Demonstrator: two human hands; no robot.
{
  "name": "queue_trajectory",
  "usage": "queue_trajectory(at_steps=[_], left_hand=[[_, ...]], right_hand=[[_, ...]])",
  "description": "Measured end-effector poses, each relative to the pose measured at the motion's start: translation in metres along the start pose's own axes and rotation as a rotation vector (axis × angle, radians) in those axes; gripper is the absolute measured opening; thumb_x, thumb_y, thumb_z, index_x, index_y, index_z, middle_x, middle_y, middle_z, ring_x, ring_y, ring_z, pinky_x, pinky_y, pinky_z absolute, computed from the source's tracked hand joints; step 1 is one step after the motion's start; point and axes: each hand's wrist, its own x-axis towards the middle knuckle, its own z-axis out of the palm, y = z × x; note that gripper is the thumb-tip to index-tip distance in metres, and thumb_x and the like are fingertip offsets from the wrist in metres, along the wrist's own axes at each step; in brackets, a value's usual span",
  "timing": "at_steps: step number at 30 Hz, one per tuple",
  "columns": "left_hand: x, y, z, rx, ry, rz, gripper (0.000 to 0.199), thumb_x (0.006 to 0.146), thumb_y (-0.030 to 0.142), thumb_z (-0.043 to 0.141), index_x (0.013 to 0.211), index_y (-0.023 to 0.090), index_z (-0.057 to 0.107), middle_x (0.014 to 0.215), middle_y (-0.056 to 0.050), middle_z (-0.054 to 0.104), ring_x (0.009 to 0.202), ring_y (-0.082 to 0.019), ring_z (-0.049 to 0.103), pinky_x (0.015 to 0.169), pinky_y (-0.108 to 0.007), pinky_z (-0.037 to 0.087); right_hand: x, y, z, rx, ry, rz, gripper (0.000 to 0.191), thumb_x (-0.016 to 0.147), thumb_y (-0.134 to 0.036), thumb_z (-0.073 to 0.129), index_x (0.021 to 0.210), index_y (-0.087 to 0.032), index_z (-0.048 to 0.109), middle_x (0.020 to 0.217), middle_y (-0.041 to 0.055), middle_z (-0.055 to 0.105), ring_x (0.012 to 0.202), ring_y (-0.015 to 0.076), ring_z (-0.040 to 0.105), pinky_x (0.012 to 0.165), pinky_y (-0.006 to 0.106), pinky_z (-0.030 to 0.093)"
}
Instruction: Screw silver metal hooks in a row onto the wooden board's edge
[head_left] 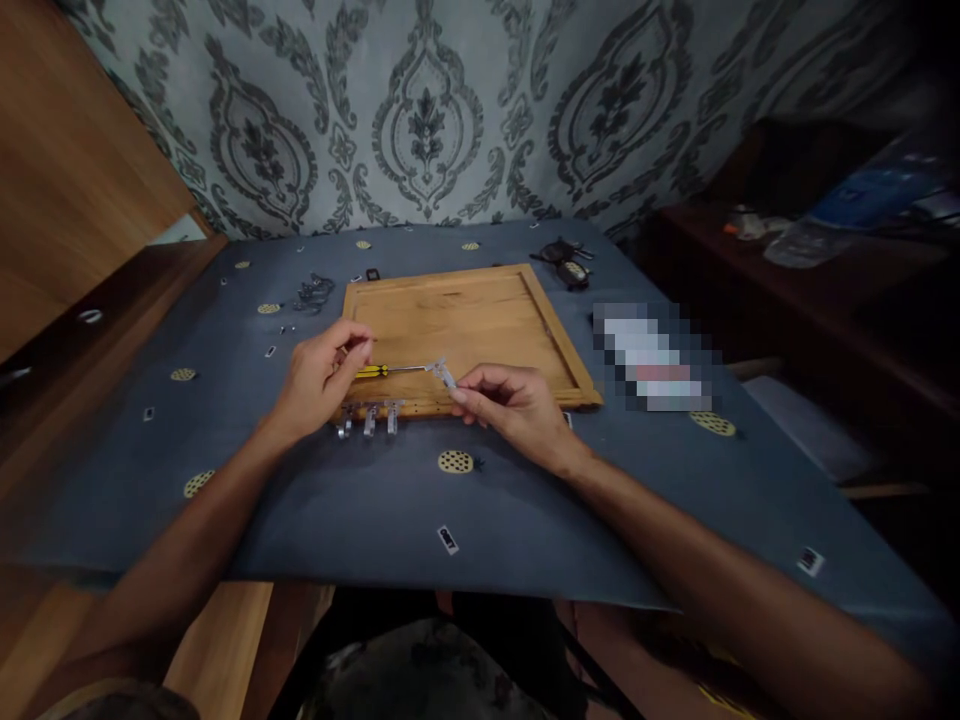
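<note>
A wooden framed board (450, 310) lies flat on the blue patterned cloth. My right hand (510, 405) pinches a small metal clip (445, 375) above the board's near edge. My left hand (322, 375) is closed at the board's left side, thumb and fingertips together; a tiny dark thing shows at its fingertips, too small to name. A yellow-and-black screwdriver (373, 371) lies on the board, its shaft pointing right towards the clip. Three similar metal clips (370, 418) sit along the near edge, just right of my left forearm.
A tangled dark cable (313, 293) and small screws (288, 329) lie left of the board. Dark objects (566, 262) sit beyond its right corner, and a blurred-out pale item (656, 358) to its right. A plastic bottle (847, 215) rests on dark furniture at the right.
</note>
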Motion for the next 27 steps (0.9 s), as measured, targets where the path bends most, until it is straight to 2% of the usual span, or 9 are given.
queue_trajectory(at_steps=[5,9,12,15,18,22,27], left_hand=[[0.0,0.002,-0.001,0.049,-0.048,0.023,0.02,0.097,0.033,0.052,0.101,0.02,0.066,0.087,-0.002,0.072,0.078,-0.014,0.065,0.075,-0.027,0.051],[0.002,0.011,-0.005,0.053,-0.127,0.05,0.021,0.098,0.035,0.053,0.102,0.02,0.067,0.094,-0.003,0.071,0.086,-0.016,0.065,0.081,-0.029,0.052],[0.0,0.02,-0.006,0.067,-0.243,0.094,0.028,0.096,0.044,0.059,0.11,0.021,0.068,0.104,-0.005,0.069,0.099,-0.02,0.065,0.089,-0.033,0.053],[-0.006,0.025,-0.004,0.151,-0.363,0.168,0.044,0.091,0.054,0.067,0.122,0.023,0.065,0.117,-0.007,0.066,0.113,-0.024,0.06,0.097,-0.039,0.052],[-0.014,0.023,0.003,0.237,-0.392,0.23,0.049,0.087,0.056,0.07,0.123,0.024,0.065,0.122,-0.009,0.065,0.115,-0.028,0.058,0.098,-0.045,0.051],[-0.022,0.014,0.018,0.299,-0.347,0.258,0.047,0.085,0.062,0.069,0.113,0.024,0.067,0.121,-0.01,0.065,0.114,-0.032,0.058,0.095,-0.049,0.051],[-0.026,0.008,0.028,0.335,-0.353,0.274,0.054,0.087,0.068,0.063,0.113,0.022,0.067,0.12,-0.011,0.065,0.118,-0.034,0.056,0.099,-0.051,0.05]], right_hand=[[-0.003,0.002,0.003,0.031,0.01,0.074,0.029,0.082,-0.05,0.078,0.076,-0.022,0.072,0.072,0.0024,0.073,0.06,0.0119,0.063,0.053,0.026,0.048],[-0.009,0.001,0.015,0.097,0.044,0.146,0.025,0.083,-0.046,0.077,0.079,-0.022,0.072,0.074,0.0033,0.075,0.064,0.0135,0.069,0.048,0.024,0.046],[-0.017,0.0,0.028,0.16,0.043,0.196,0.024,0.084,-0.045,0.075,0.083,-0.021,0.072,0.075,0.003,0.075,0.065,0.0144,0.071,0.049,0.022,0.048],[-0.025,0.0,0.04,0.205,0.033,0.236,0.025,0.083,-0.046,0.075,0.084,-0.021,0.072,0.074,0.0017,0.073,0.064,0.0137,0.07,0.049,0.022,0.049],[-0.029,0.003,0.048,0.22,0.038,0.271,0.034,0.083,-0.054,0.073,0.081,-0.021,0.069,0.065,-0.0012,0.068,0.055,0.0119,0.066,0.045,0.021,0.046],[-0.028,0.009,0.05,0.212,0.044,0.314,0.043,0.081,-0.064,0.07,0.079,-0.021,0.064,0.058,-0.0047,0.061,0.047,0.0104,0.061,0.04,0.02,0.042],[-0.029,0.01,0.049,0.212,0.033,0.339,0.038,0.085,-0.057,0.069,0.079,-0.02,0.063,0.05,-0.0081,0.055,0.041,0.0086,0.055,0.04,0.019,0.04]])
